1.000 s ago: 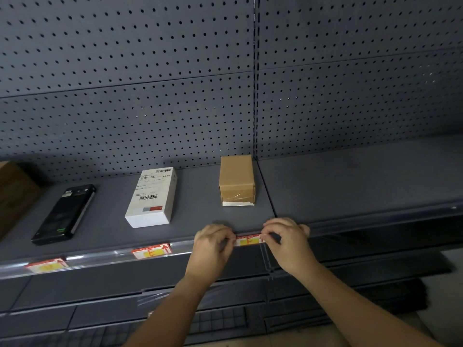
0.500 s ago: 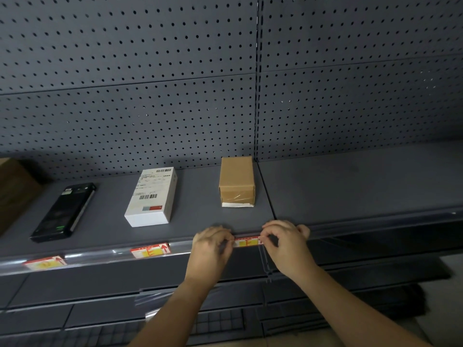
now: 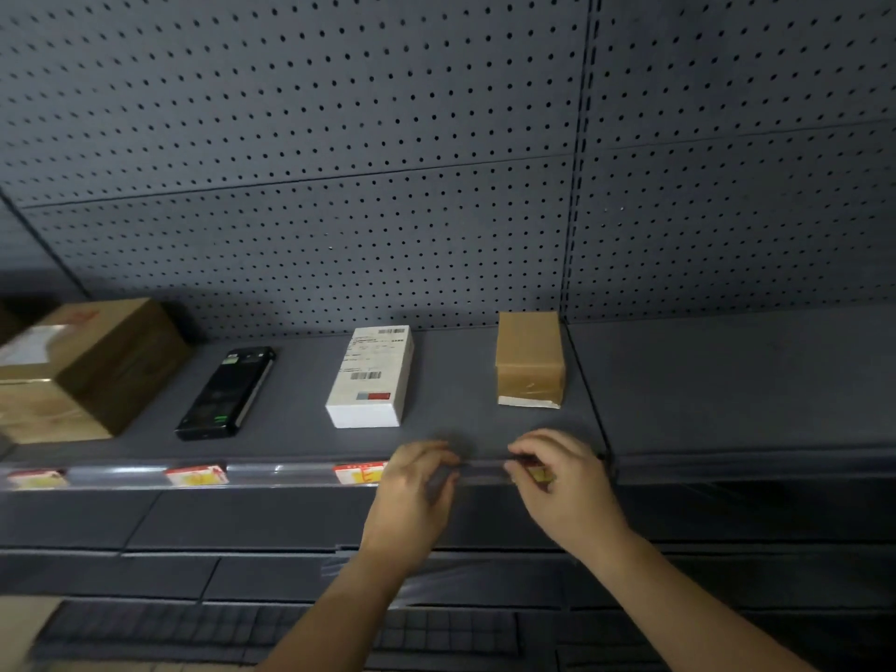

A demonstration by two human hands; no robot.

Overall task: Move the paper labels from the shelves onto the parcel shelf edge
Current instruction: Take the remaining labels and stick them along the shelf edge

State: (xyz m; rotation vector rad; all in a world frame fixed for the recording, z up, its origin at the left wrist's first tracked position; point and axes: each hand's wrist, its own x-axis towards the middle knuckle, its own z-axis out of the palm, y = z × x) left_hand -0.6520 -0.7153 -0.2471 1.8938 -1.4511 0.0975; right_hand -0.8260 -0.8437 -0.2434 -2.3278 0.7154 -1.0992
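Pinching label [image 3: 541, 473] at shelf edge [image 3: 291, 475]: right hand [image 3: 565, 489].

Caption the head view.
Right hand pinches a paper label at the shelf-edge strip, left hand alongside, near a brown parcel.

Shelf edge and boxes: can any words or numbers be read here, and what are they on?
Nothing can be read for certain.
White box: barcodes and printed lines, too small to read.
Paper labels on the shelf edge: red and yellow print, blurred.
Black device: green marks, unreadable.
Big cardboard box: white sticker and red mark, blurred.
Small brown parcel: no print visible.
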